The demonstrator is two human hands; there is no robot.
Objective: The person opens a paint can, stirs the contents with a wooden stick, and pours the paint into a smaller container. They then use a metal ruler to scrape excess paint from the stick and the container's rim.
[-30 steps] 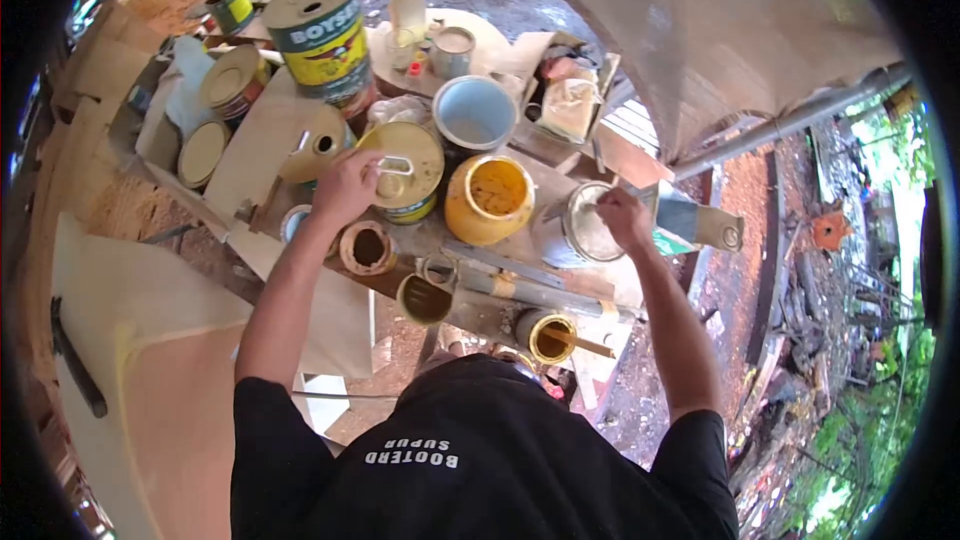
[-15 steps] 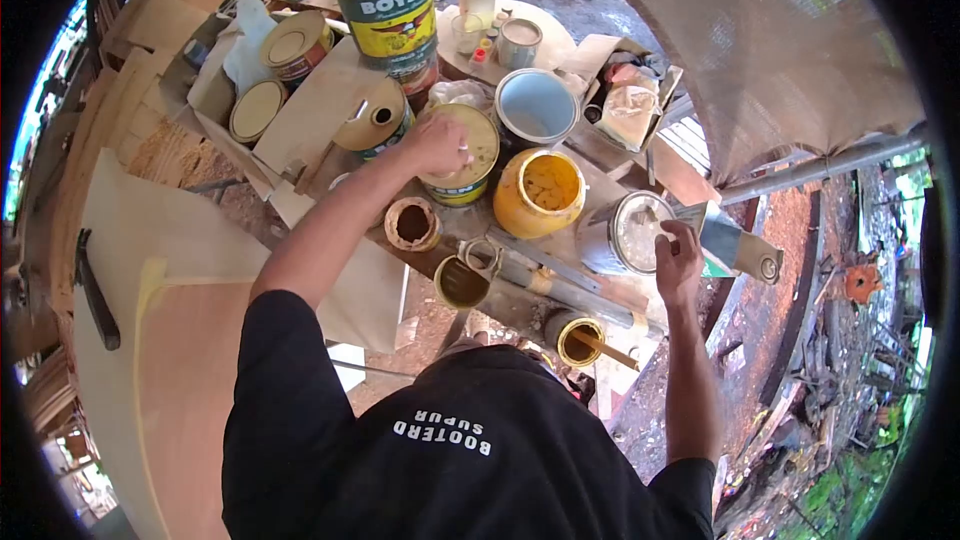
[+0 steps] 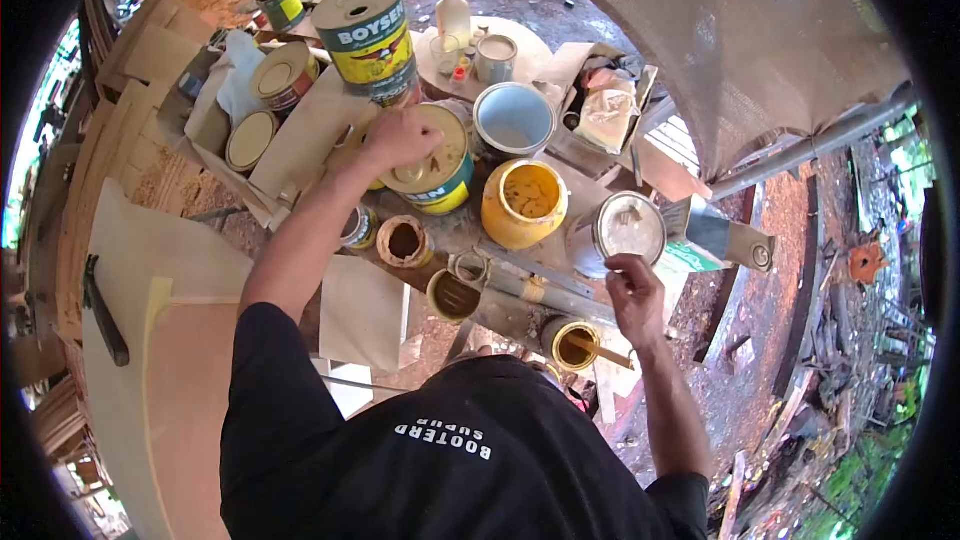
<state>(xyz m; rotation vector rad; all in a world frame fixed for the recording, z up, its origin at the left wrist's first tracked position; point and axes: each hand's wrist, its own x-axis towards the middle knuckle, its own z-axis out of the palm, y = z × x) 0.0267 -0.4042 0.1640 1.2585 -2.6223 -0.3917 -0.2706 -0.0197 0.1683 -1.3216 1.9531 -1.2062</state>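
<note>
My left hand is closed at the top of a round paint can with a yellow and green label. This can looks slightly tilted, and the fingers' exact hold on it is partly hidden. My right hand has its fingers curled in, with nothing visible in them. It hovers just in front of a white-lidded can. Between the hands stand an orange-yellow jar and a pail with a pale blue inside.
Near me are a brown-filled jar, a cup of brown liquid and a can with a wooden stick. A large Boysen can stands farther back. Boxes hold cans at left and rags at right.
The can at my left hand has moved left and nearer, and now overlaps the can with the spout hole. My right hand has drawn back and left from the white-lidded can.
</note>
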